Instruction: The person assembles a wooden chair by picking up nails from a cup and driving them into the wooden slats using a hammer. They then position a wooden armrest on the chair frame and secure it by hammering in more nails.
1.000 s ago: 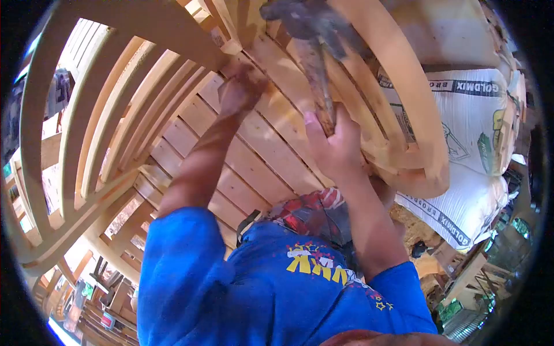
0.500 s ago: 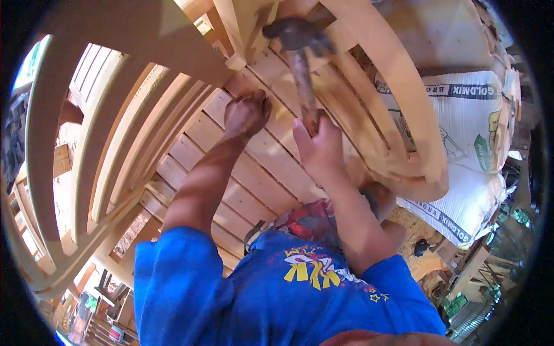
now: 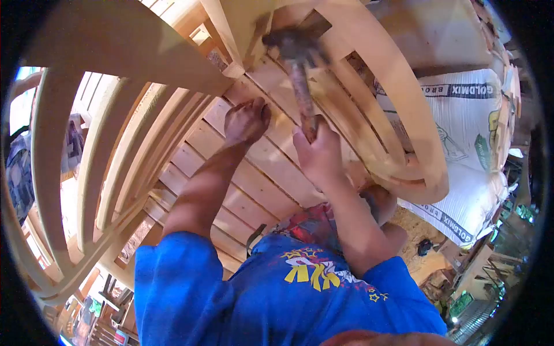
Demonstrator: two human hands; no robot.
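Note:
My right hand [image 3: 318, 151] grips a claw hammer [image 3: 302, 92] by its worn handle. The hammer's dark head is smeared by motion and is raised above the slats. My left hand [image 3: 247, 120] is closed and rests by the pale wooden slats [image 3: 254, 158], near where they meet a broad curved upright. Whatever its fingers may pinch is hidden. The slats form the seat of a wooden bench or chair, with a curved, slotted side panel [image 3: 398, 75] to the right of the hammer.
Curved wooden bars [image 3: 109, 167] rise on the left, and a wide board [image 3: 121, 46] crosses the upper left. White printed sacks [image 3: 461, 144] lie at the right. Dark patterned cloth [image 3: 20, 173] shows behind the bars. Wood scraps and clutter [image 3: 461, 265] lie lower right.
The hammer stays raised, its head blurred in both frames and shifted only slightly. My left hand keeps its place. The view has tilted a little, and the patterned cloth at left shows more.

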